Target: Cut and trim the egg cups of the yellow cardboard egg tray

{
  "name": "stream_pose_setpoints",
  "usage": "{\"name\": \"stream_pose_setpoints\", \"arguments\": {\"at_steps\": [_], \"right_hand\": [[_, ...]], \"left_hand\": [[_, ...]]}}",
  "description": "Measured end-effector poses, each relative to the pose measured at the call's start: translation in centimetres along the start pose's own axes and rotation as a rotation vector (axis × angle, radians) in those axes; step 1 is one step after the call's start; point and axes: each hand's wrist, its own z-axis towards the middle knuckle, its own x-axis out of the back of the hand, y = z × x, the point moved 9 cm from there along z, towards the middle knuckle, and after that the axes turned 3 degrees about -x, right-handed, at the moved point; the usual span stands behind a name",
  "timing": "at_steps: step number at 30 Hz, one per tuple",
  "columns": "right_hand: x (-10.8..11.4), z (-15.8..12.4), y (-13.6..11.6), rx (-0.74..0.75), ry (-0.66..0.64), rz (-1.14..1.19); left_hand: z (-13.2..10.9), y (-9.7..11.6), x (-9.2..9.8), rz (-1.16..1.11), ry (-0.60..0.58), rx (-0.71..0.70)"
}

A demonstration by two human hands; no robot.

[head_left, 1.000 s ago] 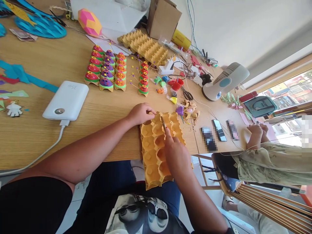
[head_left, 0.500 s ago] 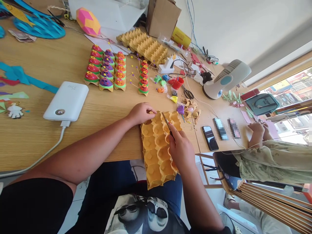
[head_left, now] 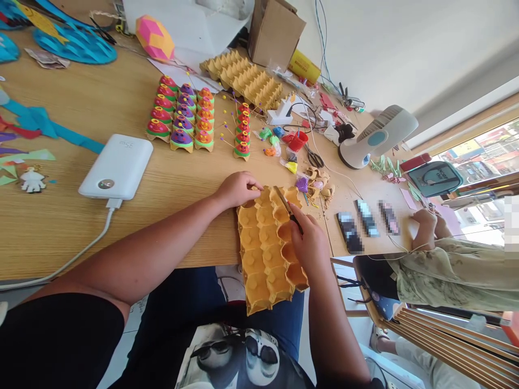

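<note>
A yellow cardboard egg tray [head_left: 263, 254] lies over the near edge of the wooden table [head_left: 101, 102], half of it hanging above my lap. My left hand [head_left: 237, 188] is closed on the tray's far left corner, pinching the rim. My right hand [head_left: 310, 240] is closed round a thin knife [head_left: 286, 205] whose blade points up and left into the tray's far cups. Cut scraps of cardboard [head_left: 318, 183] lie just beyond the tray.
Rows of painted egg-cup figures [head_left: 180, 116] stand mid-table, with a second egg tray [head_left: 243, 78] and a cardboard box [head_left: 273, 32] behind. A white power bank [head_left: 117, 167] with a cable lies left. Scissors [head_left: 313, 156], a fan [head_left: 375, 138] and phones [head_left: 365, 219] are right, near another person's hands [head_left: 427, 224].
My right hand with the knife has slid right and towards the tray's right side, and the blade has tilted. The left hand has kept its hold on the corner.
</note>
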Motion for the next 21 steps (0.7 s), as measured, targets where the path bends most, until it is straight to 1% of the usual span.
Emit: {"name": "stream_pose_setpoints", "arguments": {"at_steps": [2, 6, 10, 15, 18, 21], "right_hand": [[-0.2, 0.0, -0.1, 0.012, -0.01, 0.011], [0.0, 0.1, 0.7, -0.057, 0.047, -0.025], [-0.5, 0.0, 0.2, 0.0, 0.003, 0.066], [0.1, 0.0, 1.0, -0.086, 0.045, 0.029], [0.0, -0.2, 0.6, -0.052, 0.033, 0.039], [-0.1, -0.4, -0.4, -0.022, 0.034, 0.029]], "left_hand": [[0.0, 0.1, 0.0, 0.003, 0.001, -0.001], [0.0, 0.1, 0.1, -0.001, 0.008, 0.0], [0.0, 0.1, 0.0, -0.006, 0.002, -0.002], [0.0, 0.0, 0.1, -0.005, 0.011, 0.007], [0.0, 0.1, 0.1, -0.011, 0.01, 0.003], [0.0, 0.0, 0.0, 0.002, 0.005, 0.007]]}}
